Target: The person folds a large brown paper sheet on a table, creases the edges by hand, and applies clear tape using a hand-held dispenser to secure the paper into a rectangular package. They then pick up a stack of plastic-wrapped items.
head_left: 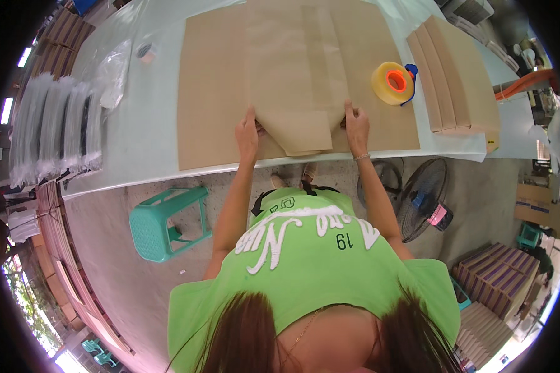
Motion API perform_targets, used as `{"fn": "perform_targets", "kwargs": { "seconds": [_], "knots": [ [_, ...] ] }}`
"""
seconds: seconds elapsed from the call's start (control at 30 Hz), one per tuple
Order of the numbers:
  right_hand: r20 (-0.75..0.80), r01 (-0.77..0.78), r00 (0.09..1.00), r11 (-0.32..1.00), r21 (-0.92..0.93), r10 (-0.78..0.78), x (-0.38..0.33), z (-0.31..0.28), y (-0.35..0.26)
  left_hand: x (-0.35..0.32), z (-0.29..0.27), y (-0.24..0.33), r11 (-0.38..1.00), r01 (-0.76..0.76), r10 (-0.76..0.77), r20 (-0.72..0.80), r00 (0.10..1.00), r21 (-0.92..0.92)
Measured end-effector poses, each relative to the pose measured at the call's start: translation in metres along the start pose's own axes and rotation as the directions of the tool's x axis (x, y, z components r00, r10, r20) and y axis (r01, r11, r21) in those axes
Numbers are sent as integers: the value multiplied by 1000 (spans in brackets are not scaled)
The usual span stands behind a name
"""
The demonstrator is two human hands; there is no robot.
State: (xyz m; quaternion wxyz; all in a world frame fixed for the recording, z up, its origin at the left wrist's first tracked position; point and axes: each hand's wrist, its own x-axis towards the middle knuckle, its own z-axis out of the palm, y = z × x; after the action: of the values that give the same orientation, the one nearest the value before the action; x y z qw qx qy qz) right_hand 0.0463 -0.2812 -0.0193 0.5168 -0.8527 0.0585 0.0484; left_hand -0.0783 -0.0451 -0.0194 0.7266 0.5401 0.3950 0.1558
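A long piece of brown kraft paper [280, 68] lies over a flat cardboard sheet [211, 93] on the table, its near end folded and hanging in a point by the table's front edge. My left hand [249, 133] pinches the paper's left edge, thumb on top and the other fingers curled beneath. At the right edge, my right hand [357, 129] grips the paper the same way, thumb pointing forward. To the right of the paper, a roll of clear yellowish tape [384, 84] with an orange core and a blue dispenser part rests on the cardboard.
Long cardboard boxes [445, 74] stand at the table's right, plastic-wrapped bundles [59, 124] at its left. A small roll [147, 53] sits back left on the pale table cover [140, 137]. Below are a green stool [152, 230] and a floor fan [424, 199].
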Motion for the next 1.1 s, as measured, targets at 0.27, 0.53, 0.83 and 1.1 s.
{"fn": "perform_targets", "kwargs": {
  "seconds": [0.27, 0.53, 0.83, 1.1],
  "knots": [
    [63, -123, 991, 989, 81, 118, 7, 6, -5, 4, 2, -6, 991, -88, 101, -132, 986, 101],
    [38, 57, 997, 952, 302, -72, -16, 21, 8, -13, 3, -10, 988, -152, 152, -10, 988, 11],
    [326, -281, 937, 828, 486, 127, -86, 4, -9, -71, 1, -7, 993, 50, -70, 192, 979, 106],
    [445, -408, 879, 752, 518, 170, -97, -2, -32, -73, -7, -18, 992, 81, -101, 215, 971, 101]
  ]
}}
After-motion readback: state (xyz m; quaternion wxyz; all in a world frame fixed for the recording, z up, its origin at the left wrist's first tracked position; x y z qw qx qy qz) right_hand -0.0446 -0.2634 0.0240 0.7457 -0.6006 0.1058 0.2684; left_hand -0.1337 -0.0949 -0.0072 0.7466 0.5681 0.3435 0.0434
